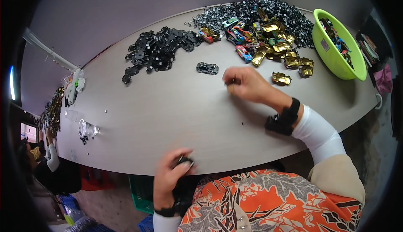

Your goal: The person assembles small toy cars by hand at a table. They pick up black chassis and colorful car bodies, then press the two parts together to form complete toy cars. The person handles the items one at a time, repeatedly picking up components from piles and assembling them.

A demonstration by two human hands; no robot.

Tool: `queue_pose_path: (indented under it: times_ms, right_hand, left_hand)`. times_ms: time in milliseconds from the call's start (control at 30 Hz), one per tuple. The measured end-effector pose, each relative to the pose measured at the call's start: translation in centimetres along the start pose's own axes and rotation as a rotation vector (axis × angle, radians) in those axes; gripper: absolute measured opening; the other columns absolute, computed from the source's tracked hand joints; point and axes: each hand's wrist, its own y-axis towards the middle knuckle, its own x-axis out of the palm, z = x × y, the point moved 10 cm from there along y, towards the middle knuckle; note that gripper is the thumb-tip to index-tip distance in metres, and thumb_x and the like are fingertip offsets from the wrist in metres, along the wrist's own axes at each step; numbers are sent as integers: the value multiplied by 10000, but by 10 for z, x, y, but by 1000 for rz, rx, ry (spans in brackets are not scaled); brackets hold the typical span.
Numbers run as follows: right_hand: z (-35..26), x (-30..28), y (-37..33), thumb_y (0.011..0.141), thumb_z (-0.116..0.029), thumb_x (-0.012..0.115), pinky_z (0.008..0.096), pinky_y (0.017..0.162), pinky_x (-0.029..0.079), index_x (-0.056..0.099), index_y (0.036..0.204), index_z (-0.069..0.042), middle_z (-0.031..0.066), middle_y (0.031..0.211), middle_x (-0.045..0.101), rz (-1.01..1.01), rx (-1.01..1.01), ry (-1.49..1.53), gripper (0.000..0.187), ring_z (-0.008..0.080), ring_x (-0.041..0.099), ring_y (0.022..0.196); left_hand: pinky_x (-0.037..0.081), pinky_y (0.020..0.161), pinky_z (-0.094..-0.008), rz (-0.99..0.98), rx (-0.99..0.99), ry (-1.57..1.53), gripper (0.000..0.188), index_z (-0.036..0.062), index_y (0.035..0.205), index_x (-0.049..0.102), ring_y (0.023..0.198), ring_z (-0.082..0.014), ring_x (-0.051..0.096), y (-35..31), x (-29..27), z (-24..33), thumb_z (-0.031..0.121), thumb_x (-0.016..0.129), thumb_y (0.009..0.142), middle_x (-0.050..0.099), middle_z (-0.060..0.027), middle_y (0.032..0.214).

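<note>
Low at the table's front edge, my left hand is closed on a small black toy car chassis; motion blurs it somewhat. Farther up the table, my right hand is closed, thumb and fingers pinched on a small dark piece whose kind I cannot make out. Just left of that hand, a single black car chassis lies on the table. A gold toy car body sits to its right. Beyond it, gold and coloured car bodies are heaped together.
A pile of black chassis lies at the back left, and a mound of small dark parts along the back edge. A lime green basin of toy cars stands far right. At left are a clear cup and another person.
</note>
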Motion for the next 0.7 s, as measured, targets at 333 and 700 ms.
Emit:
queue_pose_path:
  times_ms: [333, 700]
  right_hand:
    - [-2, 17, 52, 686, -61, 616, 436, 703, 448, 472, 1100, -29, 173, 939, 550, 87, -207, -535, 439, 370, 563, 817]
    - [-99, 57, -39, 683, 5, 597, 373, 677, 506, 467, 1125, -73, 113, 975, 550, -280, -535, -279, 468, 311, 590, 865]
  left_hand:
    - [499, 693, -252, 485, 1, 1373, 301, -87, 1006, 592, 743, -137, 635, -111, -140, -71, 37, 648, 737, 658, -128, 894]
    - [544, 636, -302, -151, -48, 5, 337, -59, 1162, 479, 750, -232, 657, 75, 42, 44, 113, 525, 875, 643, -150, 924]
